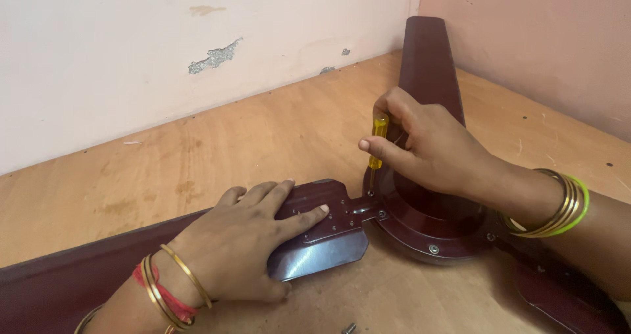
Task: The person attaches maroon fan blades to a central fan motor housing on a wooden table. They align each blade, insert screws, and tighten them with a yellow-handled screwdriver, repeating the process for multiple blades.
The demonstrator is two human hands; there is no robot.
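Loose small screw lying on plywood bench, nearest. Glossy maroon metal fan blade being pressed flat by left hand, fingers spread. Beyond, yellow-handled screwdriver being gripped upright by right hand, tip at blade bracket beside maroon round motor hub; fastening judged unfinished.

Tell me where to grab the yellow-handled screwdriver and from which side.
Grip the yellow handle, coming from the right, as the right hand does. The screwdriver stands nearly upright with its tip down at the blade bracket, so only the handle is free; the left hand presses the fan blade on the other side.
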